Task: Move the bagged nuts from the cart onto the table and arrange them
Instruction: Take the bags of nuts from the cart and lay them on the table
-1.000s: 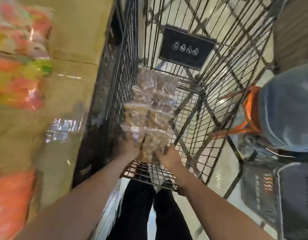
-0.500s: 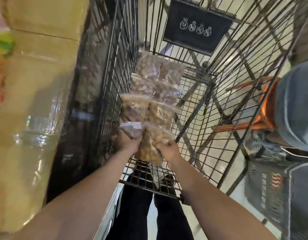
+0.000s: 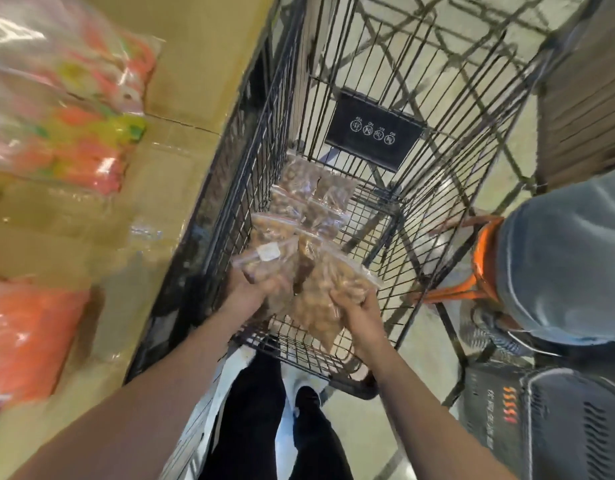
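Several clear bags of nuts (image 3: 300, 216) lie stacked along the wire cart (image 3: 437, 188) floor at frame centre. Left hand (image 3: 250, 287) fingers curl round the labelled bag (image 3: 264, 263); right hand (image 3: 359, 311) fingers pinch another bag (image 3: 328, 289). Cardboard-topped desk (image 3: 132, 209) fills the left, carrying colourful packets (image 3: 63, 140).

Left arm: bare, stretched forward over the near rim of the cart (image 3: 299, 355).
Left hand (image 3: 250, 289): fingers curled around a bag of nuts (image 3: 264, 261).
Right hand (image 3: 359, 311): inside the cart, pinching a second bag (image 3: 328, 296).
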Demonstrator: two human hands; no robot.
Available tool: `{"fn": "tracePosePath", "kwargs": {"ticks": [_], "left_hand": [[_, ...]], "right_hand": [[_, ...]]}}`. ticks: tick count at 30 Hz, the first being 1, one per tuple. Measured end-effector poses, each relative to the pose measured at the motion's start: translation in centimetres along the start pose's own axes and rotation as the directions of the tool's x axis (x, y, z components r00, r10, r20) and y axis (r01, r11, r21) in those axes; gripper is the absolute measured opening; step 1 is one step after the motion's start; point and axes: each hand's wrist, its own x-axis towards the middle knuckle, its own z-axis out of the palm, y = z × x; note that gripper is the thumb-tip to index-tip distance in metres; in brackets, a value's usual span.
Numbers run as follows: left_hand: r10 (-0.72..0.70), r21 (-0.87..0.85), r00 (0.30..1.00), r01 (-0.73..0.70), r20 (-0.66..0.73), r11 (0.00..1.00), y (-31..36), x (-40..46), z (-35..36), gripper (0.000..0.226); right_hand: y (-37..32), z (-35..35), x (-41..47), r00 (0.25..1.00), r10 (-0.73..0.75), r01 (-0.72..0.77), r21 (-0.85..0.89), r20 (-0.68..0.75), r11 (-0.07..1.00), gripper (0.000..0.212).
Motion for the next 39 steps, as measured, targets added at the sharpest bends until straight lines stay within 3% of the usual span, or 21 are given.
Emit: {"fn": "tracePosePath", "kwargs": {"ticks": [2, 5, 8, 10, 11, 14, 17, 19, 22, 28, 31, 34, 36, 39], "left_hand": [[0.047, -0.091, 0.997, -0.042, 0.06, 0.995, 0.9, -2.6, -0.7, 0.065], [0.138, -0.246, 0.988, -0.118, 0.064, 0.962, 1.4, -6.9, -2.0, 0.063], [0.218, -0.473, 0.973, -0.159, 0.073, 0.866, 1.5, -12.3, -3.0, 0.05], [0.223, -0.592, 0.974, -0.163, 0.03, 0.789, 1.0, -15.8, -4.0, 0.059], [0.218, -0.64, 0.976, -0.155, 0.019, 0.752, 0.4, -17.2, -4.5, 0.063], [0.158, -0.772, 0.987, -0.067, 0.044, 0.632, -2.2, -22.1, -6.2, 0.041], [0.07, -0.847, 0.989, 0.077, 0.134, 0.526, -5.9, -26.3, -8.0, 0.067], [0.086, -0.878, 0.991, 0.049, 0.101, 0.475, -8.6, -28.7, -9.8, 0.08], [0.081, -0.866, 0.994, -0.098, -0.066, 0.49, -12.6, -32.5, -12.0, 0.079], [-0.028, -0.872, 0.943, -0.294, -0.33, 0.392, -21.2, -39.4, -16.6, 0.071], [-0.055, -0.842, 0.903, -0.374, -0.426, 0.389, -26.3, -42.8, -20.3, 0.078], [-0.061, -0.796, 0.855, -0.451, -0.515, 0.404, -32.1, -46.7, -24.4, 0.08], [-0.077, -0.782, 0.83, -0.484, -0.552, 0.393, -35.8, -49.7, -26.9, 0.07], [-0.114, -0.793, 0.814, -0.507, -0.569, 0.337, -41.2, -53.9, -30.3, 0.032]], "right_hand": [[-2.1, -0.9, -2.0, 0.999, -0.029, 0.028, 0.031, 0.023, 0.999, 0.048], [-5.0, -2.4, -5.5, 0.991, -0.096, 0.085, 0.115, 0.096, 0.99, 0.03], [-7.0, -3.9, -9.3, 0.977, -0.092, 0.064, 0.15, 0.19, 0.987, 0.052], [-7.6, -4.5, -12.0, 0.965, -0.062, 0.025, 0.146, 0.255, 0.989, 0.063], [-7.6, -4.6, -13.1, 0.96, -0.044, 0.008, 0.13, 0.278, 0.991, 0.062], [-7.5, -4.1, -16.5, 0.927, -0.012, 0.003, 0.026, 0.374, 1.0, 0.07], [-7.4, -1.6, -20.1, 0.864, -0.05, 0.119, -0.107, 0.501, 0.987, 0.065], [-7.0, 1.0, -22.8, 0.816, -0.062, 0.215, -0.201, 0.575, 0.956, 0.07], [-5.7, 5.4, -26.6, 0.751, -0.058, 0.368, -0.344, 0.658, 0.864, 0.077], [0.0, 13.0, -33.8, 0.63, -0.026, 0.534, -0.409, 0.776, 0.74, 0.053], [3.8, 16.2, -37.0, 0.584, 0.008, 0.584, -0.427, 0.812, 0.691, 0.047], [8.4, 19.6, -40.5, 0.553, 0.078, 0.615, -0.469, 0.83, 0.634, 0.072], [12.0, 21.8, -43.3, 0.554, 0.113, 0.604, -0.492, 0.825, 0.627, 0.091], [17.4, 25.0, -47.6, 0.539, 0.111, 0.598, -0.472, 0.835, 0.648, 0.069]]}}
